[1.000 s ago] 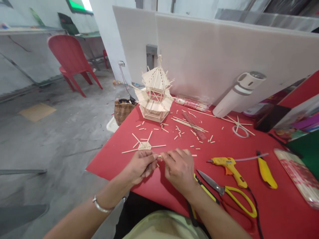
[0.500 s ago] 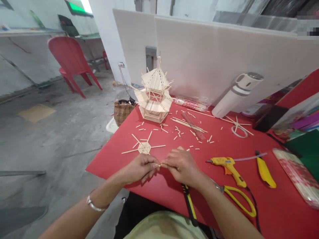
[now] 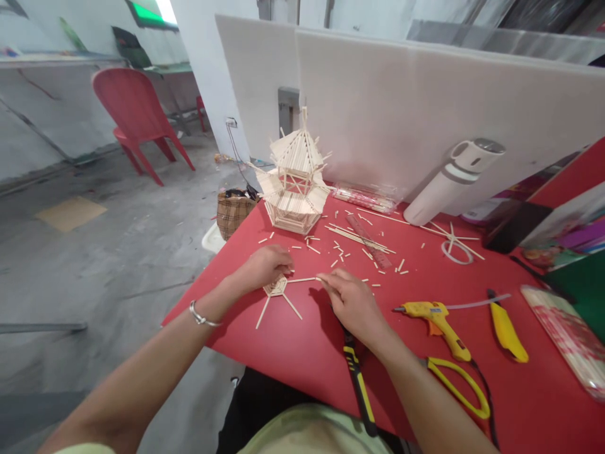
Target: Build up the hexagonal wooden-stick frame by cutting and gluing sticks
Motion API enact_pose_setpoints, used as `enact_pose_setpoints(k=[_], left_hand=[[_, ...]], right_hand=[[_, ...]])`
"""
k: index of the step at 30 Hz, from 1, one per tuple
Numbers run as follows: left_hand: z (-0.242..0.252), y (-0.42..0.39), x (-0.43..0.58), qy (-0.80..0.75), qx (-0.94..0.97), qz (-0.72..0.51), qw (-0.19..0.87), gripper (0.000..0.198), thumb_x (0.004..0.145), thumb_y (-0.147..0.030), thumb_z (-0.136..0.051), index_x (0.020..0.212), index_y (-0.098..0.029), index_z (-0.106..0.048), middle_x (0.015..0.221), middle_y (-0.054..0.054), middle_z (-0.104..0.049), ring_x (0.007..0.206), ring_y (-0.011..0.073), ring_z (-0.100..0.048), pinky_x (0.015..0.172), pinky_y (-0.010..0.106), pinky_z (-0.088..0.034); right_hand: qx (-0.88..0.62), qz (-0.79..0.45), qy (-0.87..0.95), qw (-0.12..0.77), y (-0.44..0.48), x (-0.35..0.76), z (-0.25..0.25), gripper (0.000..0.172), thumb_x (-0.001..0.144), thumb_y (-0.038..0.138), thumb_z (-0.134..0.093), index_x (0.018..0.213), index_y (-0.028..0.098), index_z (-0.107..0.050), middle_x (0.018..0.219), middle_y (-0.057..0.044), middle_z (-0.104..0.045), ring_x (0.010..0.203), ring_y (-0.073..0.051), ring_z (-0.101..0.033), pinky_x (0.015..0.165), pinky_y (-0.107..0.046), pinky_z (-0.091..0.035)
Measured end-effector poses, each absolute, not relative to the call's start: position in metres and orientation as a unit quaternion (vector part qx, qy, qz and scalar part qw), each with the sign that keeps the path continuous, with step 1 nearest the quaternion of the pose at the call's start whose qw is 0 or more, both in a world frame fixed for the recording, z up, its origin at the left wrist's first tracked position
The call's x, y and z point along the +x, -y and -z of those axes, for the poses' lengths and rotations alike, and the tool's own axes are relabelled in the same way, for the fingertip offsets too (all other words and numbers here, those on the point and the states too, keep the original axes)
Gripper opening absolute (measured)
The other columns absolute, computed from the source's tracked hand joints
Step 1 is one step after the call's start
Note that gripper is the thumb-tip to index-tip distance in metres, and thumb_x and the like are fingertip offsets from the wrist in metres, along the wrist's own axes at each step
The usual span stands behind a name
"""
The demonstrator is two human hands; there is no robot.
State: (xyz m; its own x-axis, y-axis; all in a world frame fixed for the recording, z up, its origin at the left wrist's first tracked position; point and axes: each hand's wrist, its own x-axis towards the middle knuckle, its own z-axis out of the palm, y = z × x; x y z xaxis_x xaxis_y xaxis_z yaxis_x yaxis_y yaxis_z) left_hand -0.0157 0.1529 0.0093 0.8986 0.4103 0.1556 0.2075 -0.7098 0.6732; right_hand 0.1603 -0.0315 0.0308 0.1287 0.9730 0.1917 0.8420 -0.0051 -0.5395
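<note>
A flat, web-like piece of thin wooden sticks (image 3: 275, 287) lies on the red table, with spokes reaching out from its hexagonal centre. My left hand (image 3: 265, 266) is over its far side, fingers curled down and hiding that part. A pale bit shows by those fingertips, too small to name. My right hand (image 3: 353, 306) has its thumb and fingers pinched at the outer end of the spoke pointing right. Under that hand lies a black and yellow handled tool (image 3: 359, 384), its head hidden. A pagoda-shaped stick model (image 3: 295, 180) stands behind.
Cut stick pieces (image 3: 339, 248) and a clear ruler (image 3: 366, 239) are scattered mid-table. To the right lie a yellow glue gun (image 3: 437, 315), yellow-handled scissors (image 3: 466, 381), a yellow cutter (image 3: 505, 328) and packed sticks (image 3: 562, 337). A white bottle (image 3: 451, 180) leans on the board.
My hands have parted from a shared pinch on a small stick. The left moved up and left onto the web piece, which looks turned; the right rose to a spoke's end.
</note>
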Motion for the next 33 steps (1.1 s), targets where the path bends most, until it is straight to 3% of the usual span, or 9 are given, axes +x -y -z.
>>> enact_pose_setpoints(k=[3, 7, 16, 22, 27, 33], left_hand=[[-0.004, -0.161, -0.005, -0.111, 0.939, -0.11, 0.308, 0.02, 0.083, -0.019, -0.058, 0.072, -0.018, -0.075, 0.075, 0.01, -0.07, 0.074, 0.0179, -0.06, 0.072, 0.027, -0.042], [-0.001, -0.166, 0.001, -0.076, 0.961, -0.086, 0.253, 0.022, 0.082, -0.014, -0.057, 0.072, -0.019, -0.075, 0.076, 0.008, -0.07, 0.075, 0.0172, -0.06, 0.071, 0.027, -0.038], [-0.002, -0.159, -0.005, -0.102, 0.967, -0.095, 0.215, 0.023, 0.085, -0.009, -0.054, 0.08, -0.016, -0.075, 0.087, 0.01, -0.07, 0.082, 0.0182, -0.061, 0.074, 0.027, -0.039], [-0.013, -0.158, -0.032, -0.139, 0.956, -0.158, 0.203, 0.023, 0.093, -0.028, -0.055, 0.085, -0.018, -0.074, 0.089, 0.007, -0.068, 0.084, 0.0184, -0.061, 0.078, 0.029, -0.044], [-0.006, -0.152, -0.08, -0.197, 0.946, -0.165, 0.197, 0.024, 0.093, -0.035, -0.056, 0.088, -0.017, -0.071, 0.091, 0.007, -0.067, 0.083, 0.0184, -0.061, 0.074, 0.029, -0.045], [0.005, -0.123, -0.103, -0.215, 0.949, -0.149, 0.176, 0.025, 0.094, -0.036, -0.055, 0.086, -0.019, -0.071, 0.086, 0.006, -0.065, 0.085, 0.0188, -0.06, 0.074, 0.028, -0.046]], right_hand=[[-0.7, -0.147, 0.63, 0.302, 0.031, 0.161, -0.03, 0.024, 0.098, 0.022, -0.045, 0.112, 0.022, -0.064, 0.1, -0.005, -0.07, 0.091, -0.018, -0.065, 0.077, -0.028, -0.043], [-0.71, -0.155, 0.611, 0.314, 0.031, 0.162, -0.031, 0.016, 0.097, 0.025, -0.049, 0.098, 0.022, -0.065, 0.089, -0.001, -0.071, 0.082, -0.017, -0.065, 0.072, -0.027, -0.043], [-0.713, -0.131, 0.618, 0.304, 0.029, 0.147, -0.029, 0.016, 0.095, 0.023, -0.054, 0.097, 0.023, -0.07, 0.091, -0.002, -0.065, 0.085, -0.015, -0.062, 0.076, -0.025, -0.043], [-0.761, -0.175, 0.571, 0.253, 0.029, 0.124, -0.023, 0.025, 0.093, 0.017, -0.049, 0.109, 0.021, -0.07, 0.099, -0.007, -0.065, 0.091, -0.018, -0.063, 0.081, -0.026, -0.043], [-0.806, -0.186, 0.518, 0.217, 0.036, 0.117, -0.025, 0.022, 0.094, 0.031, -0.051, 0.092, 0.024, -0.071, 0.092, -0.004, -0.071, 0.088, -0.02, -0.065, 0.075, -0.028, -0.041], [-0.784, -0.25, 0.498, 0.272, 0.025, 0.109, -0.012, 0.019, 0.09, 0.03, -0.053, 0.081, 0.022, -0.068, 0.083, -0.002, -0.073, 0.076, -0.016, -0.064, 0.067, -0.024, -0.039]])
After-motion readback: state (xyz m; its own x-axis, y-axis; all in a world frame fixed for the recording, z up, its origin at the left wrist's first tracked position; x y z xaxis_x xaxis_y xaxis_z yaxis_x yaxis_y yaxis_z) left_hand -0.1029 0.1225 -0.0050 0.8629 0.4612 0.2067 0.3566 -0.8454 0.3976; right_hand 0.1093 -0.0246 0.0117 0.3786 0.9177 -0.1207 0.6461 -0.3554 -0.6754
